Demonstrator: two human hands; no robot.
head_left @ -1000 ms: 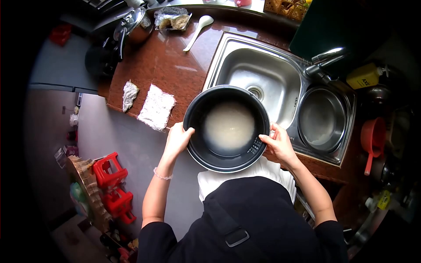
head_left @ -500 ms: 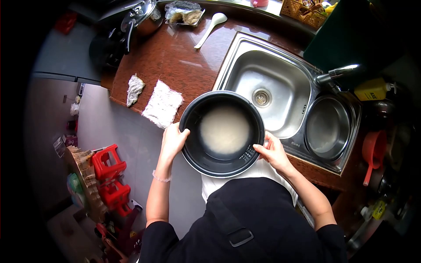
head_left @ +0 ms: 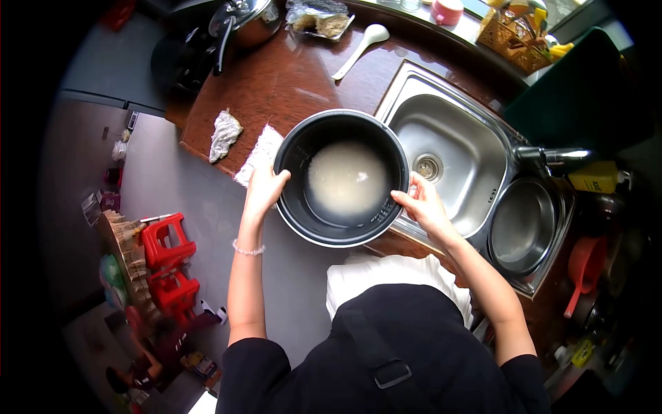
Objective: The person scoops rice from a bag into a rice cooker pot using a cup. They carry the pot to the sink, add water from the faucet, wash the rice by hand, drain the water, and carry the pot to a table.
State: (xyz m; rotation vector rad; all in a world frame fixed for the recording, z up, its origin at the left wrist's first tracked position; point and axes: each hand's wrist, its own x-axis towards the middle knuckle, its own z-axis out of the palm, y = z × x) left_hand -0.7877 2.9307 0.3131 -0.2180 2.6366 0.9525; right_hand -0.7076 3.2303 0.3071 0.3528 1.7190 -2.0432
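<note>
A dark rice cooker inner pot (head_left: 331, 226) is held up level between my hands, beside the sink and over the counter's front edge. Inside lies rice under cloudy water (head_left: 348, 179). My left hand (head_left: 263, 191) grips the pot's left rim, thumb over the edge. On the opposite side my right hand (head_left: 425, 205) clasps the rim with its thumb on top; the fingers beneath are partly hidden. Partly covered by the pot is a white cloth (head_left: 259, 156) on the counter, with a smaller crumpled cloth (head_left: 225, 135) to its left.
The steel sink (head_left: 462, 134) is at right, a round pan (head_left: 522, 224) in its smaller basin and a faucet (head_left: 552, 154) behind. A white ladle (head_left: 362, 50), bagged food (head_left: 318, 21) and a lidded pot (head_left: 245, 19) stand farther back. Red stools (head_left: 167, 241) and another person (head_left: 148, 362) are lower left.
Both hands have carried the pot leftward and away from my body, so it now hides more of the white cloth. The view has shifted slightly, and another person shows at lower left.
</note>
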